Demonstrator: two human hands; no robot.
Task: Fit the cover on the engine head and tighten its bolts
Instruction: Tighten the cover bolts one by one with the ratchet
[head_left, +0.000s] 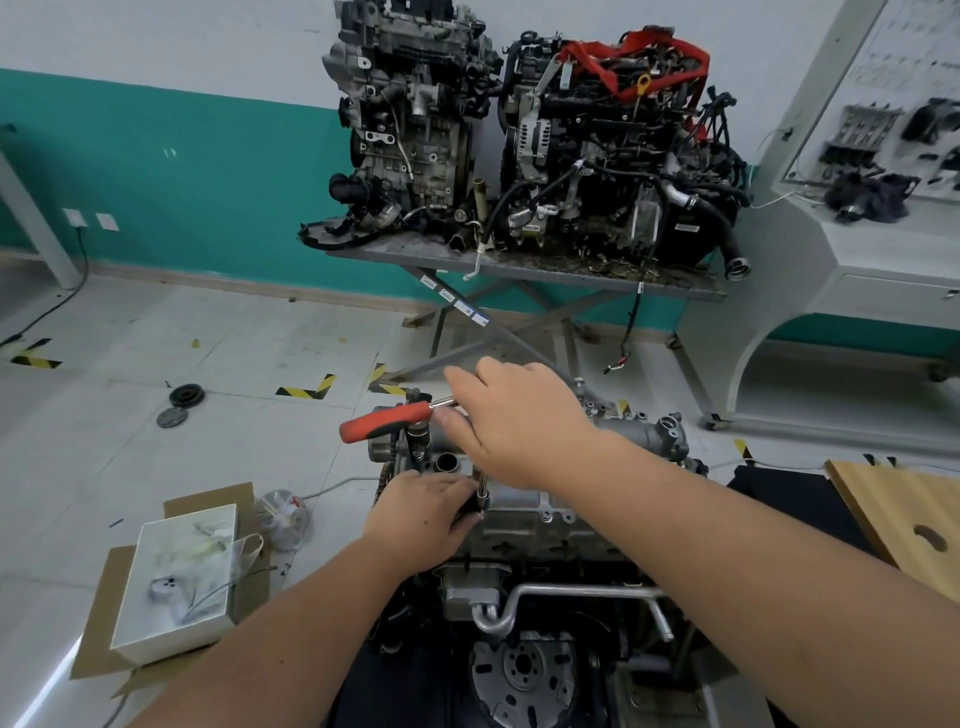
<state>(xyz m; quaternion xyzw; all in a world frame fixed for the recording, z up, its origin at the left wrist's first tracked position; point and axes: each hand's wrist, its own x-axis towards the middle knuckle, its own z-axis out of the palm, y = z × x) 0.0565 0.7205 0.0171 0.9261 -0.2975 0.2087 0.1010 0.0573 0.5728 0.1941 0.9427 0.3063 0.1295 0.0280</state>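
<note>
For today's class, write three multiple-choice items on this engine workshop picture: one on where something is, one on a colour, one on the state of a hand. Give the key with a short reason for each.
1. Where does the white box lie?
A. on flattened cardboard on the floor
B. on the metal stand
C. on the engine

2. What colour is the ratchet handle?
A. blue
B. red
C. yellow

3. What is the left hand doing?
A. hanging idle
B. resting flat on the floor
C. gripping the ratchet's extension at the cover

Key: 1 A, cardboard shows under the box, left of the engine. 2 B, the grip is red beside the right hand. 3 C, its fingers curl round the shaft.
</note>
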